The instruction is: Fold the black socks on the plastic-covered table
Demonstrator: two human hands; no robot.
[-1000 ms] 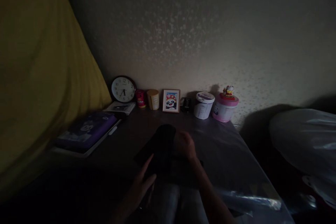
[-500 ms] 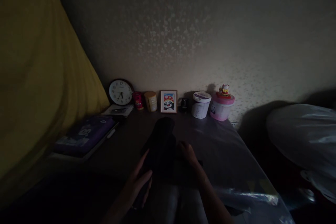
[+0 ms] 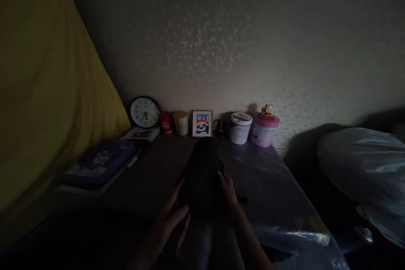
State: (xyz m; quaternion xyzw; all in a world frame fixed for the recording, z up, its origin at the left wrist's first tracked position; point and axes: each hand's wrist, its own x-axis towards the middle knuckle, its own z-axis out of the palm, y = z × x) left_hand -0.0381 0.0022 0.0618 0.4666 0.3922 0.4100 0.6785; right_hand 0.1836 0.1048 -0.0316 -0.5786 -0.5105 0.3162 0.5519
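Facing the dark desk, with a black bundle over its near part; too dim to tell whether resting or raised. Looks like cloth or a soft case: probably light, pliable, hard to break and apt to sag. Best supported from both sides, low down, rather than pinched at the top. Holding the lower left side in the left hand, loosely curled around it, and the right edge in the right hand. Noticing also a small black item on the desk, near the right hand.
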